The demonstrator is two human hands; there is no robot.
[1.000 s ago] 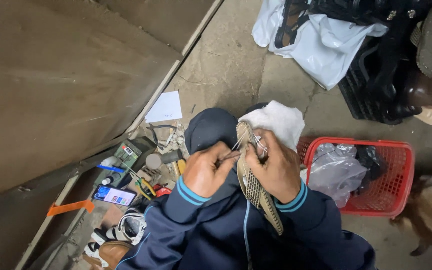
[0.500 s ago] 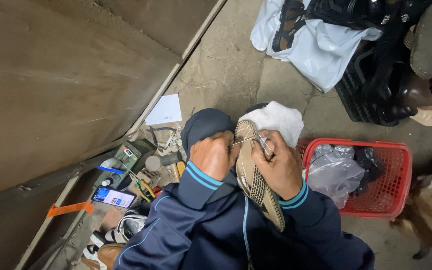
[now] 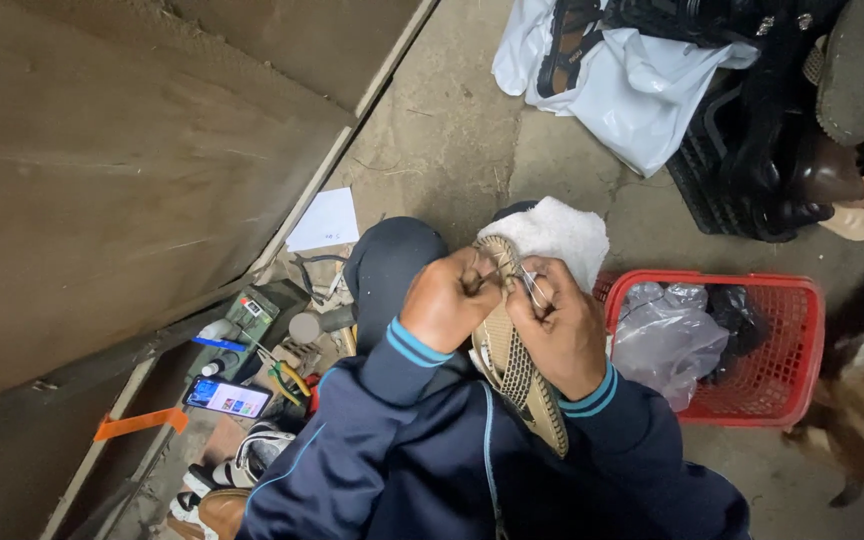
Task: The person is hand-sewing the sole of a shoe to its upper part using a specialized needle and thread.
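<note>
Gripping a tan shoe sole (image 3: 518,370) from both sides, the two hands meet above the person's lap in the head view. The left hand (image 3: 447,300) has its grip clamped on the sole's upper left edge, fingers curled tight; the right hand (image 3: 562,330) has its grip closed around the right edge, pinching near the toe end, where a thin thread or needle seems to show, too small to be sure. The sole stands tilted, tread facing up, its toe against a white cloth (image 3: 557,232) draped over the knee. Just right of the right hand sits a red basket (image 3: 792,330) holding crumpled plastic bags (image 3: 662,335). To the left, on the floor, lie a lit phone (image 3: 227,397), pliers (image 3: 282,375) and a sheet of white paper (image 3: 324,220). Farther back rests a white bag (image 3: 617,95) beside dark shoes.
</note>
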